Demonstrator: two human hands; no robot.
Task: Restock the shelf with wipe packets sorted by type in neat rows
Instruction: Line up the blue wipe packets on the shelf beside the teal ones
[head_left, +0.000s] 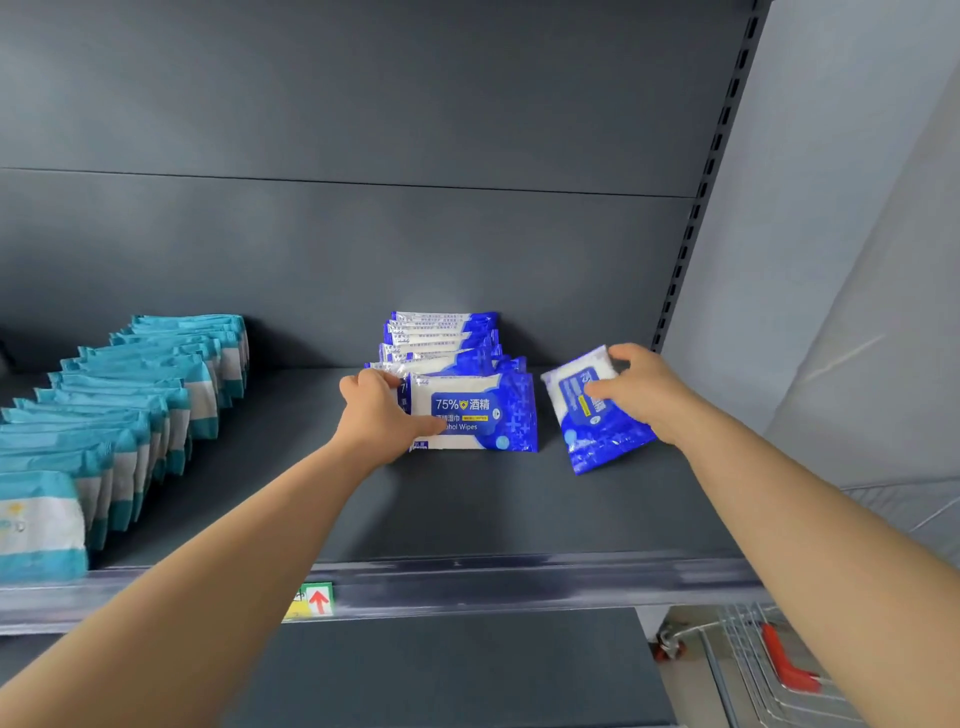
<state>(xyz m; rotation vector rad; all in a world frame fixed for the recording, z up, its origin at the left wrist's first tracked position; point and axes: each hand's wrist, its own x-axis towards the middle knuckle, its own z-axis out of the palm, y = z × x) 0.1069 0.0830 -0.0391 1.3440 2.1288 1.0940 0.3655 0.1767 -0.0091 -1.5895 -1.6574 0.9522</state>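
A dark grey back panel fills the upper frame, a thin seam crossing it. At upper right a black slotted upright borders a pale grey wall. The grey shelf ends in a shiny rail carrying a red-arrow label. A wire basket with a red handle sits at lower right.

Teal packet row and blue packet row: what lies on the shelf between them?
Head view: only bare grey shelf lies between the teal packet row and the blue packet row, whose left edge the left hand grips.
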